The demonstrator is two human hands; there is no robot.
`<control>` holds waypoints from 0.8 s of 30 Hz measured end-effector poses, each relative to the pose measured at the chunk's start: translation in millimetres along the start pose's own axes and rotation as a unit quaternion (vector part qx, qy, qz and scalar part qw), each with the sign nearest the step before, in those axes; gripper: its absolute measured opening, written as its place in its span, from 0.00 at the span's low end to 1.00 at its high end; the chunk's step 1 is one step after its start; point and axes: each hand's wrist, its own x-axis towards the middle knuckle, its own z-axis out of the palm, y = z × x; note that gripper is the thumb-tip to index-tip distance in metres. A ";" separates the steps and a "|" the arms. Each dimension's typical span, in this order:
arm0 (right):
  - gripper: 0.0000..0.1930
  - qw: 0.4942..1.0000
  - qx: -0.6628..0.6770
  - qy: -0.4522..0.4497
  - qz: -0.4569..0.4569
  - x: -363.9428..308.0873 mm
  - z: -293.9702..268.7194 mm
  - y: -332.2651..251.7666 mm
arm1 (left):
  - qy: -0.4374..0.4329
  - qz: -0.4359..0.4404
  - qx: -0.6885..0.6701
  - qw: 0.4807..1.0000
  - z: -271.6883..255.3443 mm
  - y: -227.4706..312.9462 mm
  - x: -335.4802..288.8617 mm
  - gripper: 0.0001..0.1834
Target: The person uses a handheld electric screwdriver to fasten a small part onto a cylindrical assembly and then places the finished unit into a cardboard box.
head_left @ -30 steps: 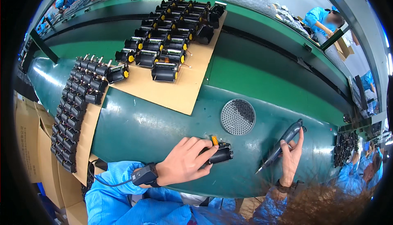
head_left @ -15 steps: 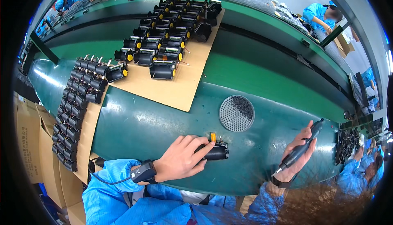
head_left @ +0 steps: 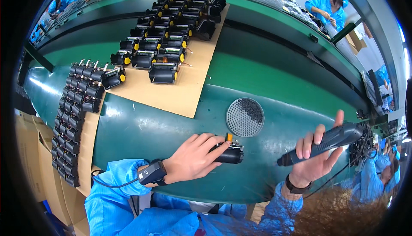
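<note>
On the green table (head_left: 150,126), a dark corded tool (head_left: 328,143) was clasped by the right hand (head_left: 313,169), fingers curled round it; the round grey dish (head_left: 234,118) could be knocked by a wide swing; the black unit (head_left: 232,155), near it, was clamped by the left hand (head_left: 191,158); its orange strip (head_left: 229,137) might be creased if fingers slipped.

No lettering, number or sign can be read.
Small pale marks on the black wrist device (head_left: 151,173), worn on the left wrist near the near edge of the table (head_left: 141,128), are too small to make out. Any print on the cardboard box (head_left: 32,146) beyond the table's left edge is too blurred to tell, and none is legible on the dark handheld tool (head_left: 339,137) near the right end.
</note>
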 end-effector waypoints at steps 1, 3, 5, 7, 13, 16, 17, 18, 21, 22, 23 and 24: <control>0.39 1.000 0.012 0.021 0.015 3.3 2.3 5.0 | -0.002 0.006 -0.004 1.000 1.3 -0.4 3.8 0.40; 0.37 0.999 0.019 0.023 0.037 11.7 -5.6 17.9 | -0.004 0.014 -0.011 1.000 7.1 -1.2 9.1 0.40; 0.39 0.997 -0.025 0.075 0.022 18.3 -5.8 34.5 | 0.004 0.023 -0.031 0.999 14.0 -3.6 10.7 0.39; 0.41 0.996 -0.041 0.084 0.016 25.0 -1.0 47.1 | 0.000 0.021 -0.031 0.999 13.5 -4.8 9.1 0.39; 0.45 0.993 -0.105 0.059 0.014 34.3 11.6 81.9 | 0.008 0.026 -0.024 0.999 12.2 -8.3 6.5 0.38; 0.45 0.989 -0.144 0.029 0.001 29.7 10.9 87.8 | 0.011 0.020 -0.021 1.000 10.6 -6.4 5.6 0.37; 0.45 0.989 -0.143 0.039 -0.011 29.8 12.9 89.7 | 0.011 0.018 -0.022 1.000 10.9 -5.5 5.9 0.37; 0.45 0.989 -0.142 0.037 -0.008 30.3 12.3 93.0 | 0.012 0.015 -0.022 1.000 11.3 -6.4 5.2 0.37; 0.44 0.994 -0.101 0.026 -0.013 30.4 6.0 104.5 | 0.015 0.020 -0.024 0.999 13.4 -8.1 3.8 0.36; 0.44 0.994 -0.105 0.030 -0.013 30.8 4.8 108.3 | 0.014 0.021 -0.019 1.000 14.4 -8.5 3.3 0.36; 0.44 0.993 -0.109 0.035 -0.013 31.2 4.1 111.2 | 0.013 0.021 -0.015 1.000 14.9 -9.0 2.9 0.36; 0.44 0.993 -0.110 0.034 -0.012 31.3 3.4 111.3 | 0.014 0.021 -0.015 1.000 14.6 -8.9 3.4 0.36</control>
